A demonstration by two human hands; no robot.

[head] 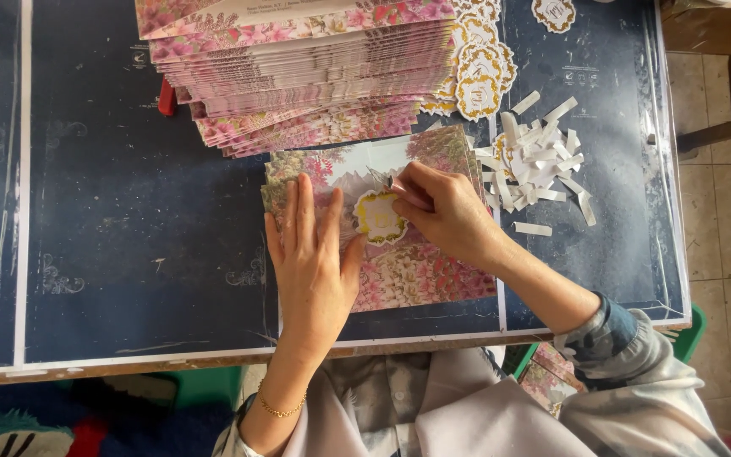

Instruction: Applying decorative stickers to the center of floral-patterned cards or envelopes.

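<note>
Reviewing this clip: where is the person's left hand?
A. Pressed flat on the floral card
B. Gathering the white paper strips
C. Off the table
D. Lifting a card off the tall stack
A: the left hand lies palm-down, fingers spread, on the floral card beside the gold-edged sticker.

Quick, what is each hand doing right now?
Left hand: open, flat on the flowered card.
Right hand: fingers pinched at the gold-edged seal on the card.
</note>
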